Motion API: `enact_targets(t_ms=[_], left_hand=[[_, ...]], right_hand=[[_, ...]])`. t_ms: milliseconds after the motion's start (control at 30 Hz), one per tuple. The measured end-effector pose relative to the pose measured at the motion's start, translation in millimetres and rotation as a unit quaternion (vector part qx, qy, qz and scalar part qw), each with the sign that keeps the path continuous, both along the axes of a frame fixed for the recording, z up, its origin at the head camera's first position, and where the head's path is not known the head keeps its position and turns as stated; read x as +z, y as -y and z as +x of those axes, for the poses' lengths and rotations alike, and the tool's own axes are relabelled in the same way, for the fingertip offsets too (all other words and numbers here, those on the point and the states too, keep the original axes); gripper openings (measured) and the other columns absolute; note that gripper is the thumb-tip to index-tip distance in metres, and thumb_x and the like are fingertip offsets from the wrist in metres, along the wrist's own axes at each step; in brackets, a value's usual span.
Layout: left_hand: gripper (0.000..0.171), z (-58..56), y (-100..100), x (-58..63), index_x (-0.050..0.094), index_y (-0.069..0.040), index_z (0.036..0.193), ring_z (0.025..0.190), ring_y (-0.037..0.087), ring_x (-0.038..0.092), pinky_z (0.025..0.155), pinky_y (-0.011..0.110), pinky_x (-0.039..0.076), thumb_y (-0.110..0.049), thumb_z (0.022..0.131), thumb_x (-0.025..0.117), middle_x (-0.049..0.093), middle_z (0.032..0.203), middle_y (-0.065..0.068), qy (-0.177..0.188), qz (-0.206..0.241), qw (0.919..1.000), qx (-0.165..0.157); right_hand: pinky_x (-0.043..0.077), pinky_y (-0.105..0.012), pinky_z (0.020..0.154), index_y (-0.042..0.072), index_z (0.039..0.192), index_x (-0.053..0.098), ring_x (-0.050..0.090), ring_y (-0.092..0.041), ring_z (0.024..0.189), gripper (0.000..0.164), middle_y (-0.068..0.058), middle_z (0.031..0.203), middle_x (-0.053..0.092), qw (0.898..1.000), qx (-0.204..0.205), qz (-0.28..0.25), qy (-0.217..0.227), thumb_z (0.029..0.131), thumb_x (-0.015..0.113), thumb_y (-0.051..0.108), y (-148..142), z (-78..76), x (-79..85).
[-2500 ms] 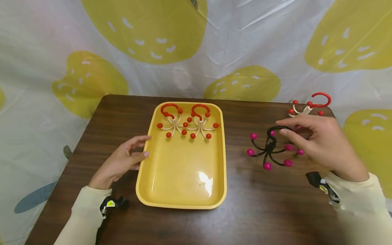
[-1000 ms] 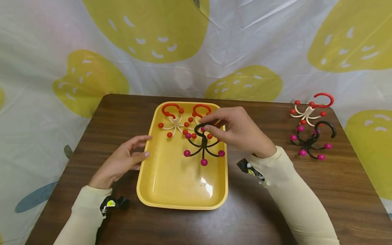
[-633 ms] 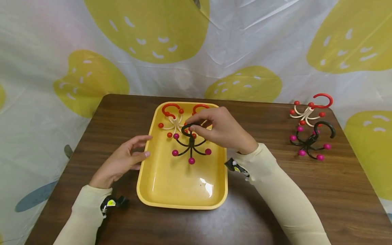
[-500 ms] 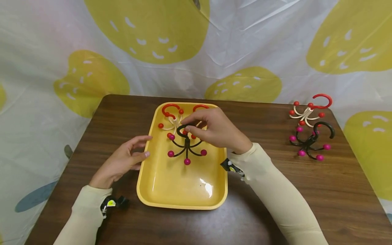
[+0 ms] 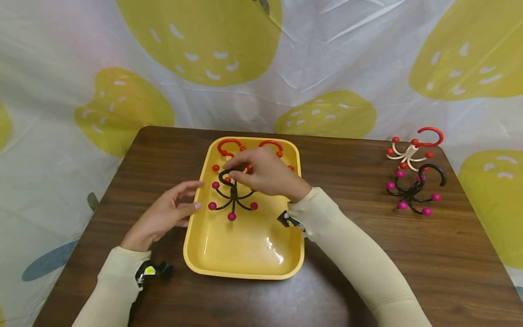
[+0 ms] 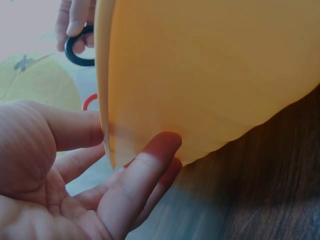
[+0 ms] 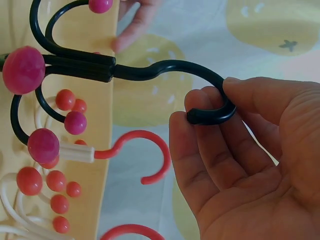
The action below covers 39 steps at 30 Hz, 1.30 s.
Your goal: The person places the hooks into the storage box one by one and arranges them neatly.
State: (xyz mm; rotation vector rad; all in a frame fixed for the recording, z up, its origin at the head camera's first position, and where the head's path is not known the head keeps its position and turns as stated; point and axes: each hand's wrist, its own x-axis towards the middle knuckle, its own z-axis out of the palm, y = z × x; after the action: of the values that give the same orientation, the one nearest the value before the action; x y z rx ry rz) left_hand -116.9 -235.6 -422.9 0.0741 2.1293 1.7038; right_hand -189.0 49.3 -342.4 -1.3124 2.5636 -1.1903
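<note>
My right hand [image 5: 265,175] pinches the hook end of a black claw-shaped hanger [image 5: 234,194] with pink ball tips, holding it upright over the left half of the yellow tray [image 5: 245,256]. In the right wrist view, thumb and fingers meet round the curved black hook [image 7: 165,66]. Two cream hangers with red hooks and balls, a left one [image 5: 215,168] and a right one [image 5: 279,154], lie at the tray's far end, partly hidden by my right hand. My left hand [image 5: 161,218] holds the tray's left side, thumb at the rim and fingers against the outer wall [image 6: 215,65].
At the table's far right corner rest another cream and red hanger [image 5: 407,154] and a second black and pink hanger [image 5: 411,190]. The brown wooden table [image 5: 367,290] ends at a hanging cloth [image 5: 318,59] printed with yellow fruit.
My right hand has carried the black hanger from the table's right side leftward over the tray, past its middle. The other black hanger stays behind at right. My left hand has kept its place.
</note>
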Motion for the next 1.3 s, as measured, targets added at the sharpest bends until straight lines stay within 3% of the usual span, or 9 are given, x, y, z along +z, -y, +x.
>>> enact_targets(t_ms=[233,433,667,1033,1300], left_hand=[[0.061,-1.0,-0.4,0.6,0.040,-0.013,0.161,0.116,0.036,0.072,0.083,0.051,0.066,-0.010,0.106,0.065,0.045,0.154,0.028,0.000,0.005,1.0000,-0.002],[0.061,-1.2,2.0,0.2,0.040,-0.013,0.161,0.117,0.038,0.071,0.084,0.051,0.066,-0.011,0.106,0.065,0.045,0.154,0.029,0.001,0.007,1.0000,-0.004],[0.062,-0.4,2.0,1.0,0.039,-0.011,0.161,0.117,0.038,0.071,0.084,0.051,0.066,-0.010,0.105,0.065,0.046,0.153,0.029,0.002,0.005,1.0000,-0.006],[0.059,-1.5,2.1,-0.2,0.041,-0.013,0.160,0.120,0.039,0.070,0.083,0.050,0.067,-0.010,0.105,0.065,0.046,0.151,0.028,0.000,-0.005,1.0000,-0.003],[0.061,0.7,4.9,0.8,0.041,-0.011,0.160,0.121,0.039,0.070,0.084,0.050,0.067,-0.010,0.105,0.066,0.047,0.152,0.030,-0.005,0.005,1.0000,-0.002]], right_hand=[[0.063,-0.034,0.083,0.012,0.114,0.082,0.072,-0.008,0.088,0.017,0.001,0.107,0.082,1.000,0.004,0.013,0.008,0.097,0.077,0.011,9.3,-3.9,-6.8],[0.062,-0.030,0.090,0.010,0.114,0.081,0.074,-0.010,0.096,0.017,0.000,0.109,0.082,0.999,0.005,0.020,0.033,0.098,0.076,0.012,16.8,-4.7,-11.1],[0.063,-0.040,0.089,0.009,0.115,0.081,0.072,-0.011,0.094,0.018,-0.003,0.109,0.082,0.999,0.006,0.025,0.041,0.098,0.075,0.012,20.8,-2.6,-11.1],[0.063,-0.028,0.086,0.009,0.116,0.080,0.075,-0.008,0.092,0.020,0.001,0.105,0.082,0.998,-0.013,0.017,0.059,0.097,0.078,0.016,14.0,-0.2,-5.4],[0.065,-0.034,0.087,0.007,0.116,0.080,0.076,-0.011,0.095,0.022,-0.004,0.107,0.082,0.998,-0.021,-0.011,0.052,0.095,0.080,0.014,4.2,1.3,-1.9]])
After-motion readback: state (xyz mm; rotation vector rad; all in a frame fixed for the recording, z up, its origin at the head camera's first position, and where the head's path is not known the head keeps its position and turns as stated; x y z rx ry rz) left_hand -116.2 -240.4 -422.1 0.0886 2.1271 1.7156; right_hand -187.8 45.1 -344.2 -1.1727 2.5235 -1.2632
